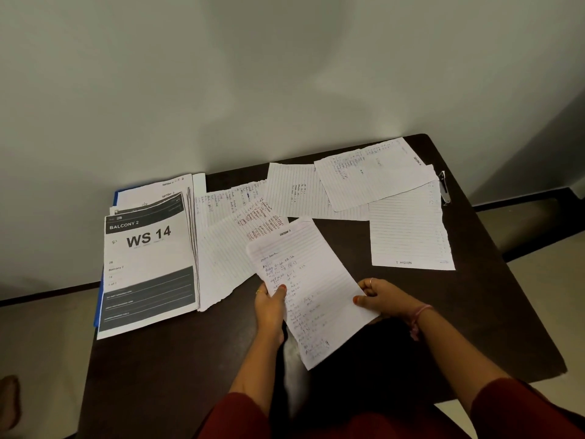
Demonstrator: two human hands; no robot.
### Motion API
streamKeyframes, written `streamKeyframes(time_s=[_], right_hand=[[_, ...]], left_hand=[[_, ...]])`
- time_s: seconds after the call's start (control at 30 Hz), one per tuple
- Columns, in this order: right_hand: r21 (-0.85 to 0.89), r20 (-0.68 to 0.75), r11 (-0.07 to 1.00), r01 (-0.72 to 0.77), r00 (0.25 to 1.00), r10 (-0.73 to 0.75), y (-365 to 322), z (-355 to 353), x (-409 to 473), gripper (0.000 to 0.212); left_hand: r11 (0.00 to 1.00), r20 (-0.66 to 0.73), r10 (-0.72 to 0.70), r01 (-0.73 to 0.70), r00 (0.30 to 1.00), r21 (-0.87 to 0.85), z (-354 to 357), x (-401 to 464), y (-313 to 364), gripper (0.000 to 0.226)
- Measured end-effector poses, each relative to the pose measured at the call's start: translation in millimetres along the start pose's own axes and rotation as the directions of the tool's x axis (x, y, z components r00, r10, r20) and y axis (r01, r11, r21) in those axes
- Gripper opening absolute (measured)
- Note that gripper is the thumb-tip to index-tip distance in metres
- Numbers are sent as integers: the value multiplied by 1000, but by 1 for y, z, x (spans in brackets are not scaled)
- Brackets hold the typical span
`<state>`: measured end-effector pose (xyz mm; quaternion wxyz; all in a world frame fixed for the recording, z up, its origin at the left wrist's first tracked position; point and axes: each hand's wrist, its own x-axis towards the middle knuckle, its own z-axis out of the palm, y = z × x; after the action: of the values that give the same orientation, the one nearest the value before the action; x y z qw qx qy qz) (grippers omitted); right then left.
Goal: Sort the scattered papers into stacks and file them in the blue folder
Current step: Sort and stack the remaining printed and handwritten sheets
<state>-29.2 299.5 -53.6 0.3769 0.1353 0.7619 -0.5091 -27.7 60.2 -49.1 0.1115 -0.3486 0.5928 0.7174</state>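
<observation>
White lined sheet (304, 289) being held in both hands above the dark counter (177, 359).

Left hand (270, 307) is pinching the sheet's left edge, thumb on top; right hand (384, 297) is gripping its right edge, fingers (364, 285) curled round it. Printed stack (147, 267) headed "WS 14" is lying on the blue folder (98, 299) at the counter's left. Loose lined papers (316, 191) are overlapping across the far side, one sheet (410, 229) lying apart at right. Metal clip (443, 186) is sitting near the right edge.
</observation>
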Motion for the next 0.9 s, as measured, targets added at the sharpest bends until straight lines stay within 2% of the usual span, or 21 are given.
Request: streamKeyframes(time_s=[0.17,0.27,0.33,0.43,0.63,0.9], right_hand=[[-27,72,999,34,997,-32,-4,2,-3,24],[-28,77,997,67,995,-64,-4,7,-3,21],[-16,32,995,97,995,-97,-1,12,-1,21],[100,-48,986,133,991,-128,0,22,0,28],[325,-198,918,228,965,-170,-12,39,3,17],[403,-381,869,289,916,-127,-30,62,19,30]], left_hand=[[998,2,-15,15,1000,-60,-2,1,-3,20],[994,12,-34,35,999,-101,-4,3,-3,22],[994,8,-42,43,999,-103,-8,4,-5,22],[998,11,-48,49,999,-43,-14,4,-8,21],[998,109,-32,26,993,48,-23,-4,-8,24],[993,130,-42,27,991,118,-39,0,-4,25]])
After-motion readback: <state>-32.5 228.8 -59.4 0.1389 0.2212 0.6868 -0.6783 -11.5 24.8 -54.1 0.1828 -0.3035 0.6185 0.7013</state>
